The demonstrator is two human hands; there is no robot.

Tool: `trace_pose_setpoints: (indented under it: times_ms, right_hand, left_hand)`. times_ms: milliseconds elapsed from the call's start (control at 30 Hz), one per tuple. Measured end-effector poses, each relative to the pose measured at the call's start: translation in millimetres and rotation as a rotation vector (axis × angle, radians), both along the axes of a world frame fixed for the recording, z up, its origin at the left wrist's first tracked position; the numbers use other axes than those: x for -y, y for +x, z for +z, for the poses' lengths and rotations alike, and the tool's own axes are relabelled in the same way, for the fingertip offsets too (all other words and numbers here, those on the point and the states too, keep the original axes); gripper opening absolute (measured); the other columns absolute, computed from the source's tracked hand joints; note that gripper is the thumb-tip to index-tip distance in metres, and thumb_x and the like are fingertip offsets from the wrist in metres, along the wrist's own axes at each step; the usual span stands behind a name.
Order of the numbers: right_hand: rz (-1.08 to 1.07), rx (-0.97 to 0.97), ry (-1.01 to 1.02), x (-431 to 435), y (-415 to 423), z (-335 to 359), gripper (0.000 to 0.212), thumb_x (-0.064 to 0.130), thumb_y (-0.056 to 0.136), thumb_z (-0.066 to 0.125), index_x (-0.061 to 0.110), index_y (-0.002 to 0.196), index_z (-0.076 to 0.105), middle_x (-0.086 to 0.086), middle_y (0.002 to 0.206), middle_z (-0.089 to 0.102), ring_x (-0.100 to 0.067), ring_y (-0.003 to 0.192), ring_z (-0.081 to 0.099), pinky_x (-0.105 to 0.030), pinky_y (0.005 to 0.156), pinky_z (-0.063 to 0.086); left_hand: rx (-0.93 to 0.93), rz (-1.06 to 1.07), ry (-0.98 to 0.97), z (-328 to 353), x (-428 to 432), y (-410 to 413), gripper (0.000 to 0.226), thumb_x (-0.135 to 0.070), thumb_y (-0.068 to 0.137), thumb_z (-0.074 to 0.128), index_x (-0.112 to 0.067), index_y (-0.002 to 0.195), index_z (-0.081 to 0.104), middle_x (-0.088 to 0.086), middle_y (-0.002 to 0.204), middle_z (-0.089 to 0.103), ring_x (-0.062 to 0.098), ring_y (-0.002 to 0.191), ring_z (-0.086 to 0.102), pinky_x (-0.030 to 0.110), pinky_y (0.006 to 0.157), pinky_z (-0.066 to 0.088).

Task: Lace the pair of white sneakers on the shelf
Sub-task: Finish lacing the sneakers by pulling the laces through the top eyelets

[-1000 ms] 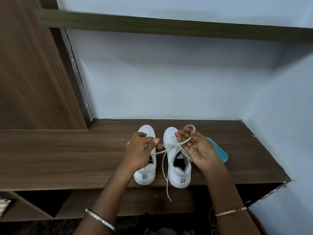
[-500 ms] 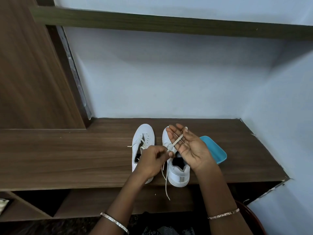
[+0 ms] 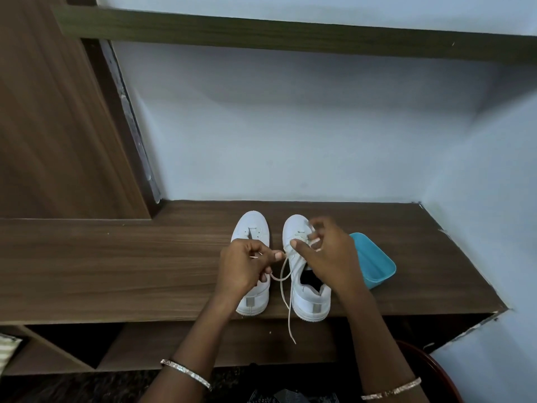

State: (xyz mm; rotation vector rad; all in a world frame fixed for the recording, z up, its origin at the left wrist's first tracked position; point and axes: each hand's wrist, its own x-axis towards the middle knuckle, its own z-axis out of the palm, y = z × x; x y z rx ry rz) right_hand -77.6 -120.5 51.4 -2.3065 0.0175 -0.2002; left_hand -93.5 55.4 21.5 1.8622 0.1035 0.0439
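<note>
Risk: the loose lace (image 3: 286,301) is dangling past the shelf (image 3: 116,271) edge; an uneven pull could be dragging the right sneaker (image 3: 312,301) forward or slipping an eyelet. Left hand (image 3: 247,266) is pinching one strand; right hand (image 3: 325,251) is pinching another at the eyelets. Right sneaker is sitting beside the left sneaker (image 3: 252,226), both white, toes facing the wall.

White sneakers (image 3: 309,301) sit side by side on the shelf (image 3: 116,271), one lace (image 3: 286,301) dangling past its edge.
</note>
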Motion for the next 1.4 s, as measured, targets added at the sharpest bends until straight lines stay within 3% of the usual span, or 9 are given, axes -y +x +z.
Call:
trace_pose_setpoints:
  times_ms: [100,333,433,633,800,900,1033,1233,1400]
  right_hand:
    - [0.026,0.117,-0.102,-13,4,-5,0.06,0.033,0.085,0.075,0.019,0.137,0.049,0.002,0.115,0.059,-0.017,0.102,0.06,-0.032,0.087,0.045]
    - [0.52,-0.134,0.154,-36,8,-29,0.037,0.007,0.092,0.066,0.02,0.126,0.064,0.006,0.105,0.071,-0.003,0.098,0.068,-0.018,0.086,0.054]
    - [0.452,-0.137,0.262,-38,17,-38,0.018,0.007,0.09,0.072,0.012,0.107,0.073,-0.003,0.09,0.075,-0.012,0.081,0.073,-0.028,0.076,0.06]
    - [0.375,-0.08,0.314,-38,35,-43,0.006,0.014,0.084,0.08,0.009,0.088,0.08,0.001,0.071,0.075,-0.003,0.063,0.068,-0.014,0.062,0.049]
    - [0.082,-0.014,0.423,-42,61,-53,0.011,0.016,0.087,0.076,0.021,0.096,0.081,0.002,0.065,0.074,-0.004,0.06,0.065,-0.017,0.065,0.051]
    - [-0.003,-0.011,0.434,-52,79,-63,0.007,0.022,0.084,0.078,0.025,0.087,0.082,0.007,0.069,0.075,-0.007,0.065,0.068,-0.028,0.071,0.056]
    - [-0.034,-0.082,0.437,-70,96,-74,0.004,0.022,0.085,0.077,0.021,0.084,0.08,0.006,0.069,0.074,-0.006,0.06,0.068,-0.027,0.068,0.057]
    - [0.053,-0.144,0.378,-88,113,-90,0.011,0.009,0.088,0.072,0.014,0.093,0.081,0.003,0.083,0.077,-0.011,0.057,0.069,-0.026,0.07,0.059]
    - [-0.025,-0.162,0.434,-97,120,-97,0.007,0.003,0.085,0.075,0.009,0.084,0.077,-0.002,0.072,0.075,-0.009,0.048,0.065,-0.018,0.052,0.051]
  left_hand:
    - [-0.056,-0.048,-0.064,-4,-3,3,0.015,-0.004,0.096,0.062,-0.005,0.085,0.072,0.019,0.073,0.071,0.017,0.054,0.067,0.025,0.047,0.052]
    - [-0.072,0.004,-0.019,-8,-17,13,0.009,-0.003,0.097,0.06,0.0,0.088,0.062,0.008,0.062,0.071,0.02,0.049,0.069,0.025,0.045,0.052]
    - [-0.082,0.035,-0.068,-12,-25,19,0.017,-0.015,0.091,0.072,-0.002,0.083,0.066,0.014,0.063,0.072,0.026,0.053,0.068,0.034,0.054,0.058]
    - [-0.167,0.049,-0.113,-14,-43,37,0.036,-0.035,0.09,0.072,-0.001,0.076,0.072,0.009,0.066,0.073,0.017,0.056,0.066,0.028,0.053,0.053]
    - [-0.026,0.305,0.239,-33,-53,74,0.037,-0.036,0.099,0.057,-0.014,0.073,0.072,-0.005,0.068,0.073,0.016,0.07,0.071,0.032,0.069,0.052]
    - [-0.105,0.269,0.473,-40,-52,94,0.034,-0.04,0.093,0.063,-0.013,0.072,0.062,-0.003,0.073,0.066,0.023,0.078,0.064,0.031,0.064,0.042]
    - [-0.221,0.187,0.514,-47,-47,110,0.039,-0.055,0.076,0.076,-0.02,0.094,0.072,-0.001,0.093,0.071,0.021,0.093,0.067,0.027,0.07,0.042]
    - [-0.267,0.268,0.575,-49,-41,120,0.031,-0.047,0.074,0.073,-0.024,0.096,0.072,0.002,0.102,0.072,0.027,0.102,0.067,0.028,0.071,0.041]
    - [-0.242,0.286,0.572,-53,-46,122,0.023,-0.039,0.082,0.07,-0.02,0.092,0.075,0.008,0.093,0.073,0.032,0.096,0.068,0.029,0.068,0.041]
